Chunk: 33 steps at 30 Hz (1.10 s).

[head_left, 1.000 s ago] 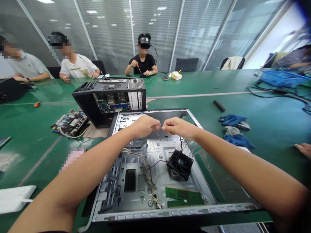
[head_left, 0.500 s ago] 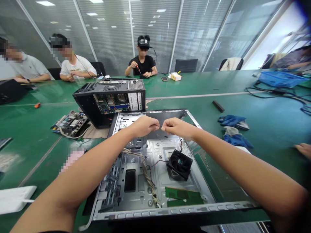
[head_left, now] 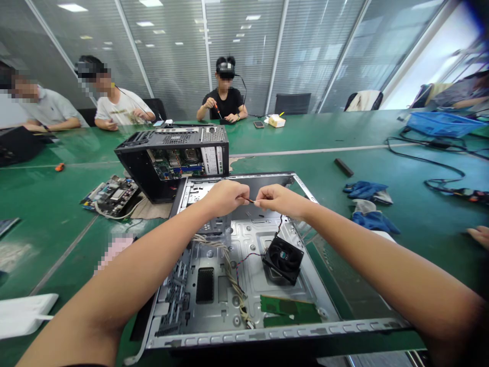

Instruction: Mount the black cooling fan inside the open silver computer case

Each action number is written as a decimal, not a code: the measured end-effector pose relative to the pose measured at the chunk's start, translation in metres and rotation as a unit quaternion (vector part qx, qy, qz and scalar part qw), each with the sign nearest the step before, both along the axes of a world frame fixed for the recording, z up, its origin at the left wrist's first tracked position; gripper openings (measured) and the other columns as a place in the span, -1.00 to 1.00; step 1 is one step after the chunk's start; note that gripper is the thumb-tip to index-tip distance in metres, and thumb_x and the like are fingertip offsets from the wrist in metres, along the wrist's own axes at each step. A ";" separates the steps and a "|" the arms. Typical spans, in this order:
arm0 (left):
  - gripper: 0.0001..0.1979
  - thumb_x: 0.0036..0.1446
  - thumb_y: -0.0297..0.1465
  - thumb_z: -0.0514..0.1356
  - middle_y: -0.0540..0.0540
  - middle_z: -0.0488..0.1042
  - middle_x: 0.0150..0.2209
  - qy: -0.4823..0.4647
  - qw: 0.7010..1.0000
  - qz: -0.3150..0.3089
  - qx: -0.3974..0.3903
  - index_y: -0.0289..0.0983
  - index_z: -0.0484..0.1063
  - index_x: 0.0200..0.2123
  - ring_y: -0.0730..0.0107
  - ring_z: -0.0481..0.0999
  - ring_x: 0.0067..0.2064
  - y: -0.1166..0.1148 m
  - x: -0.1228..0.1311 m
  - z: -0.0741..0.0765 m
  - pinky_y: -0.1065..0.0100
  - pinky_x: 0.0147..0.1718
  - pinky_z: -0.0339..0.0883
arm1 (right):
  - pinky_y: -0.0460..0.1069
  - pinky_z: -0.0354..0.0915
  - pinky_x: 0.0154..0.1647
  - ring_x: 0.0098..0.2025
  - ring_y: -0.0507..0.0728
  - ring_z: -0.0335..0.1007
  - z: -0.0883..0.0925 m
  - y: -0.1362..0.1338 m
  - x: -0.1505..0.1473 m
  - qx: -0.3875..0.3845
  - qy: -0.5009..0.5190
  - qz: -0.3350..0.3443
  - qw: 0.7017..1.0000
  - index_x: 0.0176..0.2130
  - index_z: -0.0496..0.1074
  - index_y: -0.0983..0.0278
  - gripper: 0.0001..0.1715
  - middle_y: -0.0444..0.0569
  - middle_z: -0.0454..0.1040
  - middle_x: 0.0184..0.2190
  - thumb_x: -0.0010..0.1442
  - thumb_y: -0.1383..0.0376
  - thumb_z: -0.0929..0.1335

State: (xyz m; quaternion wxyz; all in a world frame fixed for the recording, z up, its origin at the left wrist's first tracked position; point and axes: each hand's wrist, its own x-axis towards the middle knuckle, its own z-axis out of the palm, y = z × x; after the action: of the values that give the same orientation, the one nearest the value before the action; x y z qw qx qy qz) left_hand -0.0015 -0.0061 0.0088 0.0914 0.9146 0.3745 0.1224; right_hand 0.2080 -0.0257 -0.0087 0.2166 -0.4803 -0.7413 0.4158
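Above the far part of an open metal computer case (head_left: 244, 334), both my hands pinch a thin dark reddish cable (head_left: 250, 200). My left hand (head_left: 229, 198) is closed on one part of it; my right hand (head_left: 275, 198) grips its pale end, perhaps a connector. Below my right hand, a twisted lead rises from the black cooling fan (head_left: 283, 259), but where it joins the held piece is hidden. The fan lies tilted on the case floor. Green memory modules (head_left: 289, 307) rest near the front rim, and a braided cable bundle (head_left: 228, 265) runs along the left.
A black computer tower (head_left: 171, 153) stands behind the case, beside a loose motherboard (head_left: 112, 194). Blue-grey gloves (head_left: 369, 191) lie at right. A blue basket (head_left: 443, 125) and black cables sit further back. Several people sit around the green table (head_left: 305, 137).
More of the thin cable shows between my hands, which have barely moved. The lead above the fan has shifted slightly left. A dark cable has appeared at the right edge of the table.
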 end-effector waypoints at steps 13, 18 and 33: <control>-0.82 0.25 -0.36 0.08 -0.08 0.55 -0.34 0.079 0.996 -0.018 0.044 -0.22 0.49 -0.28 0.35 0.46 -0.32 -0.003 0.003 -0.002 0.37 -0.39 0.10 | -0.02 0.17 -0.41 -0.45 0.06 0.27 -0.006 0.005 0.002 0.044 -0.018 0.015 0.999 -0.44 0.36 0.25 -0.79 -0.12 0.40 -0.53 0.05 0.15 0.37; -0.79 0.26 -0.37 0.06 -0.09 0.56 -0.33 0.094 0.994 -0.023 0.048 -0.23 0.51 -0.26 0.33 0.47 -0.31 -0.003 0.003 -0.001 0.37 -0.38 0.12 | -0.01 0.18 -0.40 -0.45 0.07 0.28 -0.004 0.004 0.002 0.050 -0.022 0.014 0.998 -0.45 0.36 0.25 -0.80 -0.11 0.41 -0.53 0.04 0.16 0.37; -0.78 0.18 -0.46 0.06 -0.05 0.59 -0.29 0.088 0.994 -0.043 0.045 -0.21 0.51 -0.26 0.37 0.51 -0.26 0.002 0.001 -0.004 0.40 -0.34 0.19 | -0.02 0.16 -0.40 -0.46 0.05 0.26 -0.003 0.005 0.003 0.066 -0.033 0.014 0.997 -0.45 0.38 0.26 -0.80 -0.13 0.40 -0.55 0.03 0.16 0.38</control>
State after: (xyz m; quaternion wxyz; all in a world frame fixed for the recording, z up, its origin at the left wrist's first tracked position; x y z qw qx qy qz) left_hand -0.0002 -0.0037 0.0047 0.0221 0.9402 0.3356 0.0544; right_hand 0.2113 -0.0208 -0.0116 0.2170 -0.4682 -0.7804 0.3531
